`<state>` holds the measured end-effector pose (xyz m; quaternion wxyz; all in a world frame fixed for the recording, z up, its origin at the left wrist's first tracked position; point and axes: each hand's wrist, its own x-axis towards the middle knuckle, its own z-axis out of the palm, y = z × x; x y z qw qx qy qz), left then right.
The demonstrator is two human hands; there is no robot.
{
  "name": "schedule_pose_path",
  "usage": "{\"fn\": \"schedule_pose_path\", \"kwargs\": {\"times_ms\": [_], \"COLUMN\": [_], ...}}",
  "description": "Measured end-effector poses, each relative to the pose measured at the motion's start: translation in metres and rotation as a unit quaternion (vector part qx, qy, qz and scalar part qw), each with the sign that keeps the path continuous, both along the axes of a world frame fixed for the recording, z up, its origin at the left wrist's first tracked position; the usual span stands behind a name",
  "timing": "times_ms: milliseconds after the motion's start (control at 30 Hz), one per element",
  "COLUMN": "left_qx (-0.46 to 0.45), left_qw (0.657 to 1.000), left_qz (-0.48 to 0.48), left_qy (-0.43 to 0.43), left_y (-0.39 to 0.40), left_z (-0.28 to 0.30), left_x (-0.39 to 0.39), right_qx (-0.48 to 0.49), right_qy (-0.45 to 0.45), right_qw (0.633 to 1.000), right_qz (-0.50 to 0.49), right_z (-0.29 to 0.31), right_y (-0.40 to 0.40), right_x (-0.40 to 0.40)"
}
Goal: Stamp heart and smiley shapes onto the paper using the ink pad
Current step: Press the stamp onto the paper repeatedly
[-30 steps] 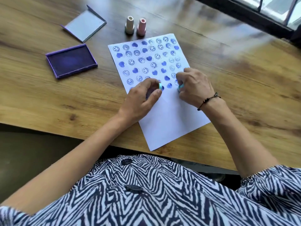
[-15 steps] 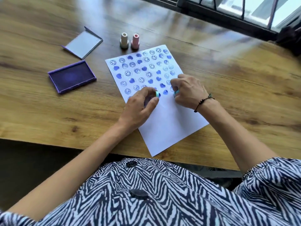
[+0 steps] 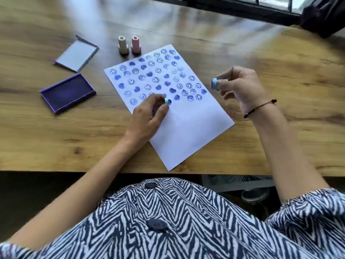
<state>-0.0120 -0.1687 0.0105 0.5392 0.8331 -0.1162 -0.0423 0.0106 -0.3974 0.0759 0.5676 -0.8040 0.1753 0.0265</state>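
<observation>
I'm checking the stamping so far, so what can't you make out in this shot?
- Head view: the left hand hides its stamp and the prints under it.
- The right hand's stamp face is too blurred to tell heart from smiley.
- Faint prints at the paper's far right are too small.

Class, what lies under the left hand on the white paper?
Under the left hand a small blue stamp touches the white paper; the print beneath is covered.
</observation>
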Motion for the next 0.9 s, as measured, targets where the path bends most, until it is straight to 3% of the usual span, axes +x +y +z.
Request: {"fn": "schedule_pose_path", "kwargs": {"times_ms": [567, 900], "left_qx": [-0.024, -0.176], "left_qw": [1.000, 0.983], "left_qz": [0.002, 0.013], "left_qy": [-0.003, 0.057], "left_y": [0.000, 0.010], "left_z": [-0.002, 0.001], "left_x": [0.000, 0.001], "right_qx": [0.116, 0.247], "right_qy": [0.002, 0.037], "right_qw": [0.993, 0.968], "right_qz": [0.009, 0.023], "right_z": [-0.015, -0.014], "right_y": [0.017, 0.030], "right_x": [-0.012, -0.010]}}
